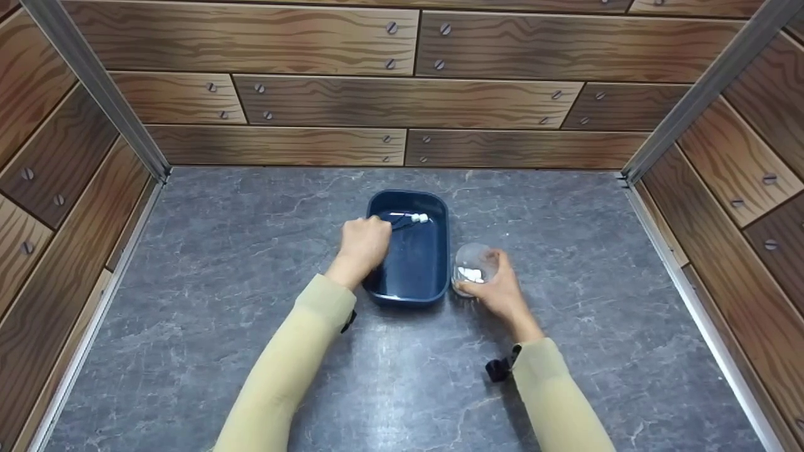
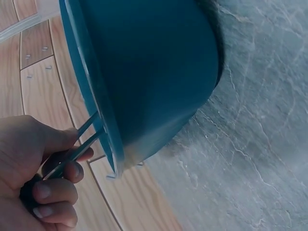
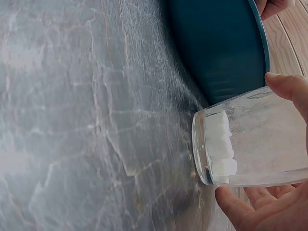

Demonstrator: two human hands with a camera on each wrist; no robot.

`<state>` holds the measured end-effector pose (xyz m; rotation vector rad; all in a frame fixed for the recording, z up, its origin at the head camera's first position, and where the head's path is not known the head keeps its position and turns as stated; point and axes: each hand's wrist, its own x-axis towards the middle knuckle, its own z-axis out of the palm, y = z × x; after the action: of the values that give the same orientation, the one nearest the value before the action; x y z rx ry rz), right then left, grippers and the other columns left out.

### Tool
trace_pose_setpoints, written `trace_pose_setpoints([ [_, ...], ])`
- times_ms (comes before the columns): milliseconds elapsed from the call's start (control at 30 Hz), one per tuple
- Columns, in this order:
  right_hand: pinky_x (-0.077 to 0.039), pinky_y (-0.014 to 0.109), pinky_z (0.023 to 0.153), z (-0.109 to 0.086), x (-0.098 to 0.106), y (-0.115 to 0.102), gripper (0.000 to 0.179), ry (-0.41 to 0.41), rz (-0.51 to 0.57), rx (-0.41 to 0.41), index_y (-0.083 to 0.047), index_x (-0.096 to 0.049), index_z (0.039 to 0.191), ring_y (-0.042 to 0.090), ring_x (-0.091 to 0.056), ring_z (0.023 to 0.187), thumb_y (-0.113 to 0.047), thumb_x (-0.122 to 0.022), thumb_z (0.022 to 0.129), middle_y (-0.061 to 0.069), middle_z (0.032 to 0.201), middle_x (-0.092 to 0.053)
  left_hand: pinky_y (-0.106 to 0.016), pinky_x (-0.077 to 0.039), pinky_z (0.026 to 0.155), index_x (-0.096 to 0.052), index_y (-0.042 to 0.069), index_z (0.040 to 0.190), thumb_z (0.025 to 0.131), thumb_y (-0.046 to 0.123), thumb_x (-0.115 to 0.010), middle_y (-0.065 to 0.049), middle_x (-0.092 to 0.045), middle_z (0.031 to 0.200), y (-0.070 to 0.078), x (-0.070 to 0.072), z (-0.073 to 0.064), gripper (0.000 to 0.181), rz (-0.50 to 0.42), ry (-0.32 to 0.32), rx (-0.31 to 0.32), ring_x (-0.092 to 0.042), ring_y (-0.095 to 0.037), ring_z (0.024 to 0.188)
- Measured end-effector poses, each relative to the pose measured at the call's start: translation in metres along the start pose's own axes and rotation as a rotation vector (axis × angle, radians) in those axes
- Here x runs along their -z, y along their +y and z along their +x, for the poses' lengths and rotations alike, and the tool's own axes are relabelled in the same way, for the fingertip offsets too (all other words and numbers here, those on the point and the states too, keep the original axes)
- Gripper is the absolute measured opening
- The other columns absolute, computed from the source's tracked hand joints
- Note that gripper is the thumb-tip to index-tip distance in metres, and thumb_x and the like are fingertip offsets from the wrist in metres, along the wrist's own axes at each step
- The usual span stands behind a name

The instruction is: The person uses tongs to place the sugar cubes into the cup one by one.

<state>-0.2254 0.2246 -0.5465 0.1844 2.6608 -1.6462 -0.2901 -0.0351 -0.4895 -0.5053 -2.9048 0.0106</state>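
My left hand is at the left rim of a dark blue tub, its fingers curled round a pair of dark tongs. The tongs' two arms reach over the rim into the tub. Near their tips are white cube-like pieces; whether the tips pinch them I cannot tell. Just right of the tub, my right hand grips a clear glass between thumb and fingers. Several white pieces lie at the bottom of that glass. The tub's wall hides the tong tips in the left wrist view.
Tub and glass are on a grey marble-patterned surface. Wood-patterned walls enclose it at the back and both sides, with metal strips at the corners.
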Motion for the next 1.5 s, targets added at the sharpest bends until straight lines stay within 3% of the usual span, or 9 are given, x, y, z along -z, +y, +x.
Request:
trace_pose_setpoints([
  [233, -0.023, 0.045, 0.113, 0.0, -0.001, -0.001, 0.093, 0.009, -0.006, 0.005, 0.003, -0.034, 0.139, 0.037, -0.038, 0.132, -0.014, -0.089, 0.066, 0.024, 0.139, -0.043, -0.046, -0.055, 0.058, -0.077, 0.012, 0.088, 0.098, 0.01, -0.05, -0.008, -0.073, 0.085, 0.002, -0.001, 0.008, 0.03, 0.008, -0.05, 0.009, -0.069, -0.029, 0.072],
  [667, -0.022, 0.046, 0.113, 0.002, -0.001, -0.002, 0.094, 0.003, -0.012, 0.0, 0.002, -0.034, 0.14, 0.037, -0.036, 0.134, -0.017, -0.09, 0.066, 0.023, 0.141, -0.042, -0.045, -0.055, 0.059, -0.077, 0.011, 0.087, 0.097, 0.009, -0.051, -0.007, -0.073, 0.084, 0.007, -0.002, 0.017, 0.028, -0.014, -0.068, 0.017, -0.069, -0.028, 0.073],
  [867, -0.024, 0.044, 0.112, -0.001, -0.001, -0.002, 0.088, 0.005, 0.025, 0.014, 0.001, -0.037, 0.136, 0.035, -0.038, 0.131, -0.013, -0.089, 0.067, 0.025, 0.137, -0.042, -0.046, -0.055, 0.06, -0.077, 0.01, 0.088, 0.099, 0.01, -0.049, -0.008, -0.073, 0.085, 0.009, -0.004, 0.018, 0.03, -0.034, -0.068, 0.016, -0.07, -0.028, 0.074],
  [1200, -0.023, 0.046, 0.113, 0.0, 0.001, -0.001, 0.089, 0.001, 0.021, -0.006, 0.001, -0.037, 0.137, 0.037, -0.037, 0.132, -0.014, -0.089, 0.067, 0.025, 0.139, -0.041, -0.045, -0.055, 0.062, -0.077, 0.01, 0.091, 0.1, 0.01, -0.048, -0.008, -0.073, 0.088, 0.013, -0.004, 0.02, 0.03, -0.038, -0.099, 0.028, -0.069, -0.028, 0.076],
  [1500, -0.022, 0.047, 0.113, 0.0, 0.001, 0.0, 0.091, -0.003, 0.002, -0.015, 0.0, -0.036, 0.138, 0.038, -0.036, 0.134, -0.015, -0.089, 0.066, 0.024, 0.14, -0.042, -0.046, -0.055, 0.061, -0.077, 0.01, 0.092, 0.099, 0.009, -0.05, -0.009, -0.073, 0.088, 0.016, -0.001, 0.018, 0.028, -0.056, -0.087, 0.031, -0.07, -0.029, 0.078],
])
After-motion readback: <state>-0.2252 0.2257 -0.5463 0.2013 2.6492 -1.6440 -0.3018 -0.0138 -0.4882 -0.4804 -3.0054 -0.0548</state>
